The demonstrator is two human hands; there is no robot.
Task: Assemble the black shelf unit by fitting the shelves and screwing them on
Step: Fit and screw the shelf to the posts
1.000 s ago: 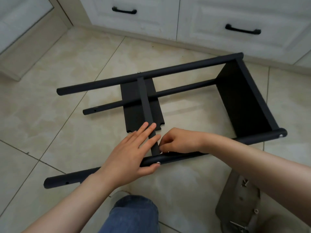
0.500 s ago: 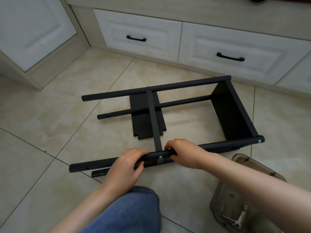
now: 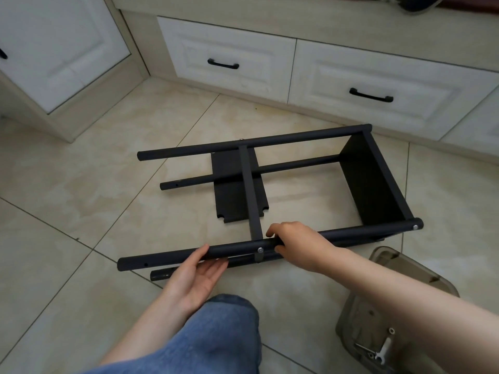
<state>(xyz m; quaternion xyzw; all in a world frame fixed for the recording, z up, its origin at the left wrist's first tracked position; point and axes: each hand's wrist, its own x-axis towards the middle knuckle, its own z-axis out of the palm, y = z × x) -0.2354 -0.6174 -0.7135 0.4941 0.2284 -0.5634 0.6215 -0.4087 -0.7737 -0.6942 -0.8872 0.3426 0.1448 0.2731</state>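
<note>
Right hand (image 3: 297, 241) grips shelf unit (image 3: 375, 179) (left hand (image 3: 194, 276) seemingly cradles it).

Single view, worn on the person's head: a wide-angle lens facing forward and steeply down onto the tiled floor (image 3: 81, 190), with the drawer fronts (image 3: 229, 44) running across the top of the frame. It stands near the work. The black shelf unit (image 3: 237, 251) fills the centre, the left hand (image 3: 197, 276) and right hand (image 3: 294, 238) reach in from the lower edge, the wearer's own knee (image 3: 224, 327) sits at lower centre, and a plastic tray (image 3: 405, 276) is cut off by the lower right corner.
</note>
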